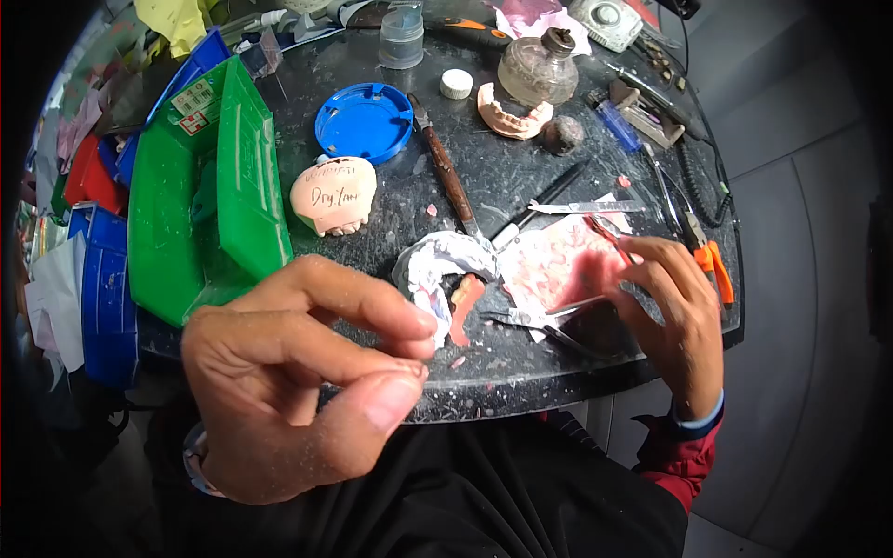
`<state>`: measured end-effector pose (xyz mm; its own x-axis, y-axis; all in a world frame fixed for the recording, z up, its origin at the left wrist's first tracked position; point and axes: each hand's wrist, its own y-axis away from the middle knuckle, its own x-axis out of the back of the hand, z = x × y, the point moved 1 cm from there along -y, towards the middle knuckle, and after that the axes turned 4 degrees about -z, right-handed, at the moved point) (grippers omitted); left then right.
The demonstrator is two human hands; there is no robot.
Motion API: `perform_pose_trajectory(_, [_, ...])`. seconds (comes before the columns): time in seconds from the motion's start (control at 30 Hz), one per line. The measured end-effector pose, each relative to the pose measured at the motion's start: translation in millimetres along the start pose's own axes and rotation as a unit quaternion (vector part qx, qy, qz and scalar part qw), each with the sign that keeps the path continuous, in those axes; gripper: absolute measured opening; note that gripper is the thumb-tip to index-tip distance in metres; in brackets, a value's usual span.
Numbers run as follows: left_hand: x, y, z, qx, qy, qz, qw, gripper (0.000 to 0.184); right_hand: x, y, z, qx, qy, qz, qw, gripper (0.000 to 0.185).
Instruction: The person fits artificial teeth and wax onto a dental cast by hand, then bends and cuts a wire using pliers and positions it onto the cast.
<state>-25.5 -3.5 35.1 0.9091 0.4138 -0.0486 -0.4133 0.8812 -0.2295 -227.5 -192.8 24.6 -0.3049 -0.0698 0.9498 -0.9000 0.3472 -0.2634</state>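
My left hand is raised close to the camera, thumb and fingertips pinched together; something tiny may be between them, too small to make out. My right hand hovers at the right with curved fingers apart, beside the handles of metal pliers. A red-handled tool lies by its fingertips, on pink-stained paper. Between the hands sits a whitish, arch-shaped dental mould. A pink denture piece with teeth rests against its inner side.
Behind the mould lie a wax knife, a dental cast with writing and a blue lid. Farther back are another dental cast and a glass spirit lamp. Green bins stand left; orange-handled cutters lie right.
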Motion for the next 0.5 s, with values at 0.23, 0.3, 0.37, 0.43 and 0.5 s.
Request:
perform_pose_trajectory(0.23, [-24.5,27.0,7.2,0.069,0.113,0.063,0.989,0.017,-2.0,5.2,7.7,-0.010,-0.022,-0.017,1.000,0.020])
perform_pose_trajectory(0.3, [-29.6,33.5,6.9,0.066,0.151,0.074,0.984,0.017,1.3,6.6,1.7,-0.031,-0.015,0.000,0.999,0.020])
perform_pose_trajectory(0.37, [-34.6,38.8,6.7,0.067,0.197,0.072,0.975,0.015,-4.7,13.5,14.1,-0.091,-0.017,0.018,0.996,0.021])
perform_pose_trajectory(0.43, [-39.4,43.4,6.9,0.066,0.235,0.069,0.967,0.011,-9.4,14.6,25.4,-0.106,-0.023,0.002,0.994,0.020])
perform_pose_trajectory(0.5, [-44.7,47.2,6.8,0.059,0.274,0.074,0.957,0.008,-13.7,16.3,34.9,-0.093,-0.052,-0.005,0.994,0.019])
